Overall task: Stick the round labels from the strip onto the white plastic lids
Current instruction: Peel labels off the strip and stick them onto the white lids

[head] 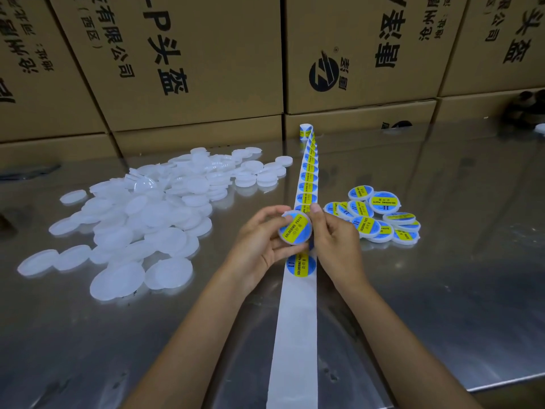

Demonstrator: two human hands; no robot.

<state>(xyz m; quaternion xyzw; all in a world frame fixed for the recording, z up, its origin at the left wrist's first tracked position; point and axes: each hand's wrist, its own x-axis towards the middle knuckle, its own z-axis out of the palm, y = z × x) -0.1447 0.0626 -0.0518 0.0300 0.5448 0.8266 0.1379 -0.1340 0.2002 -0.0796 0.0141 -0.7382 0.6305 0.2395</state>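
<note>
While cardboard boxes [191, 63] wall off the tabletop's [442, 261] far edge, I watch a big heap of bare lids [141, 219] spread toward its left edge and a small stack of labelled lids [380, 216] right of centre. Between them the strip [298, 320] runs lengthwise from near edge to far. Over it, my left hand [259, 246] curls around one labelled lid [295, 227], my right hand [333, 231] pinching its right rim. I judge the right hand nearer the finished stack.

Bare table [442, 276] right of strip [298, 335]; unlabelled lids [132, 219] left, boxes [191, 69] behind.
</note>
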